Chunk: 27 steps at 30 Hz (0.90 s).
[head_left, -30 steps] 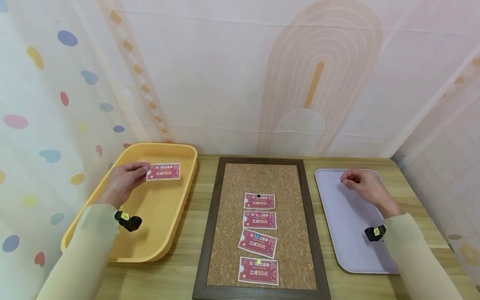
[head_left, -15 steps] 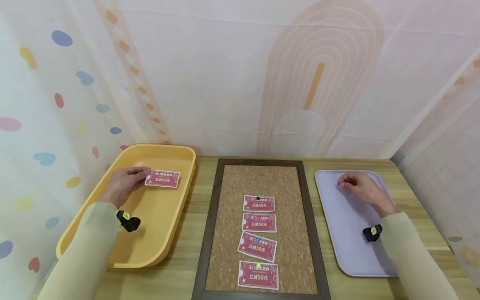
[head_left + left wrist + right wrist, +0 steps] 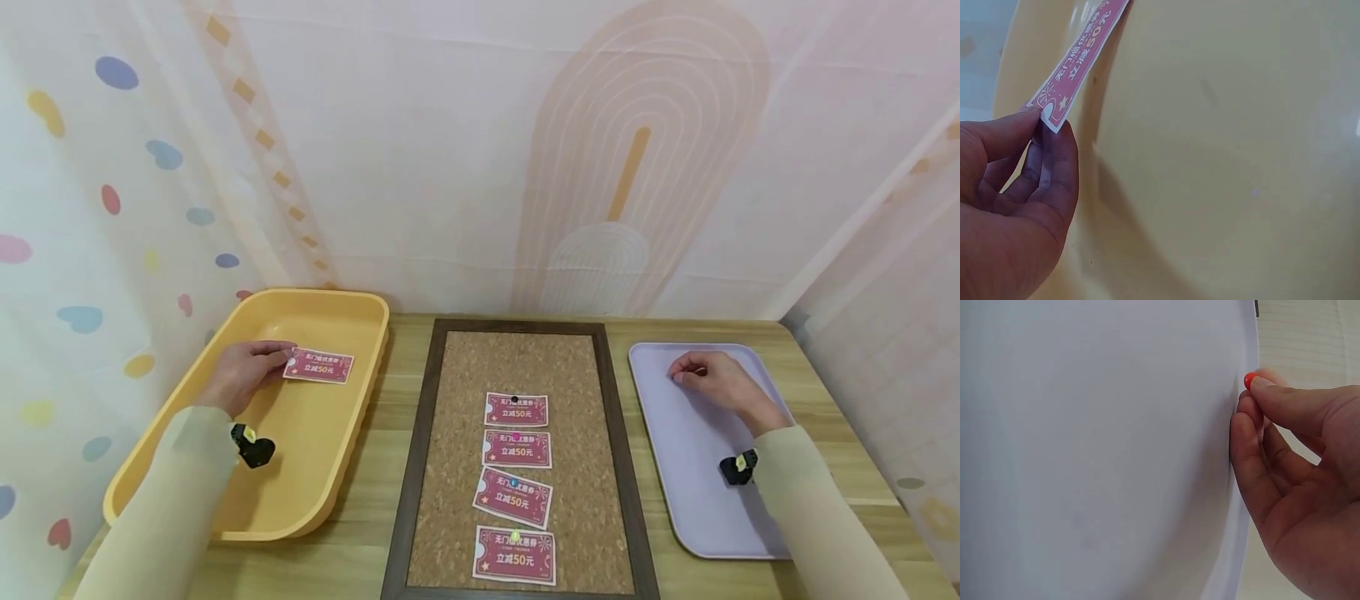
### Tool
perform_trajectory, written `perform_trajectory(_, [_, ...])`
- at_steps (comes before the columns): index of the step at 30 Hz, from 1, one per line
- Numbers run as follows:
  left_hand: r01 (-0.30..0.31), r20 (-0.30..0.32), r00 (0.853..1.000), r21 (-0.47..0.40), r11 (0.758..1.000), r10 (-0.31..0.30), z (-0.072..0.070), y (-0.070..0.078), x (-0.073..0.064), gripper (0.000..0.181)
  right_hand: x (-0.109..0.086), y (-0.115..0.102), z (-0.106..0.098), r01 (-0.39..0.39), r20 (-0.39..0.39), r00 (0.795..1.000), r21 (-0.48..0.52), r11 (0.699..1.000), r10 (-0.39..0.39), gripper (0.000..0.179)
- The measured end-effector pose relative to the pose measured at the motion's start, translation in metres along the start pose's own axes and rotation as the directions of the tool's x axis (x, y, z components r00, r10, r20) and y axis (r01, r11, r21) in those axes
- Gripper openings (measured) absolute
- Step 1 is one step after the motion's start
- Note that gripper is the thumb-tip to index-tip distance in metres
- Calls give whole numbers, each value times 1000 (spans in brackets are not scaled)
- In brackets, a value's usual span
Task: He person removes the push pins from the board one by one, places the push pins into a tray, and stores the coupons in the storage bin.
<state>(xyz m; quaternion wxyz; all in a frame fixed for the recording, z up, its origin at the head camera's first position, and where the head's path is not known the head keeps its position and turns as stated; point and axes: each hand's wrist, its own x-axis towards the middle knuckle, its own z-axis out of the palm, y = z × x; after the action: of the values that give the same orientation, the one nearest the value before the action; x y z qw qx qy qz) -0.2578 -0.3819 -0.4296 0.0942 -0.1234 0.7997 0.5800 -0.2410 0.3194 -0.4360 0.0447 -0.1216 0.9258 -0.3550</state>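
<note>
My left hand point(image 3: 246, 373) is over the yellow bin and pinches a red paper coupon point(image 3: 318, 366) by its left end. In the left wrist view, thumb and fingers grip that corner of the coupon point(image 3: 1079, 69). Above the lavender tray, my right hand point(image 3: 722, 385) pinches a small red pushpin point(image 3: 1249, 380) between thumb and finger; only its round head shows. Between the hands lies a framed cork board point(image 3: 573, 367). A column of similar coupons point(image 3: 516, 451) runs down it, each with a coloured pin head near its top edge.
The yellow bin point(image 3: 381, 367) stands at the left of the wooden table point(image 3: 360, 508). On the right lies the shallow lavender tray point(image 3: 697, 500). A patterned curtain point(image 3: 420, 150) hangs close behind the board and along both sides.
My left hand has lowered slightly with the coupon, which has tilted down at its right end. The right hand has shifted a little left and down. The head view has also moved slightly.
</note>
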Motion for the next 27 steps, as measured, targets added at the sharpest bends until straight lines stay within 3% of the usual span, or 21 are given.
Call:
perform_trajectory(5, [-9,-10,1000,35,999,9,0,-2,-2,48,-1,-2,-1,5,10,1000,-26,1000,-5,7])
perform_trajectory(11, [-26,23,999,31,999,26,-1,-4,-4,48,0,-3,-4,0,18,1000,-56,998,1,9])
perform_trajectory(14, [-42,46,998,81,996,38,-2,0,-8,51,-2,-3,-5,1,20,1000,-68,998,1,11])
perform_trajectory(20, [-120,86,991,265,957,100,-2,21,-22,61,-9,-6,-8,3,11,1000,-66,998,-3,14])
perform_trajectory(27, [-216,46,976,303,928,213,22,56,-50,61,-16,-24,-9,8,-41,999,-59,998,-10,20])
